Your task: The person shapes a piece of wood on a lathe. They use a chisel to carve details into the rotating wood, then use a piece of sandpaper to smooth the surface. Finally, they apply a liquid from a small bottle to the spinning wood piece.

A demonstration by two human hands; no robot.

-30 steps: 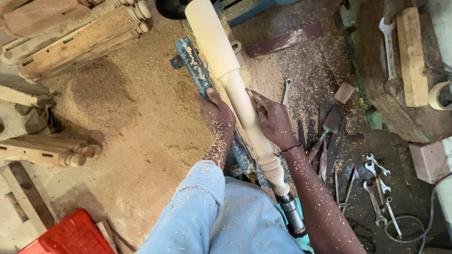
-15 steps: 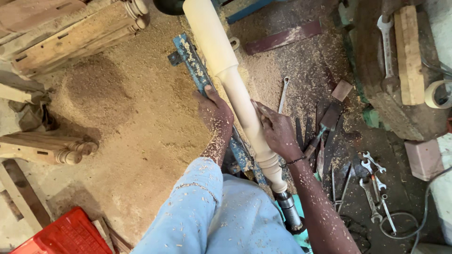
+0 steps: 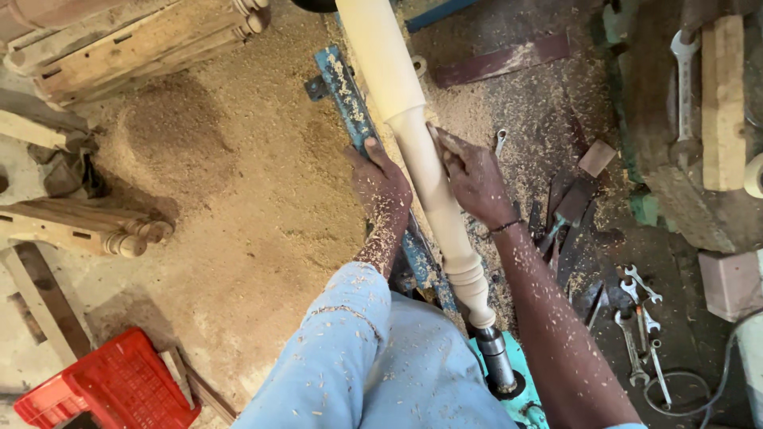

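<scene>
A pale turned wooden spindle runs from top centre to lower right of the frame on a lathe. The left hand presses against its left side, fingers loosely curled. The right hand closes around a small tool touching the spindle's right side at mid-frame.

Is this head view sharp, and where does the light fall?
Head view: mostly sharp; the pale turned spindle is brightest and smooth-looking, possibly from spin; the sawdust floor is evenly lit; the right side around the spanners lies in shade; both hands stay crisp.
</scene>
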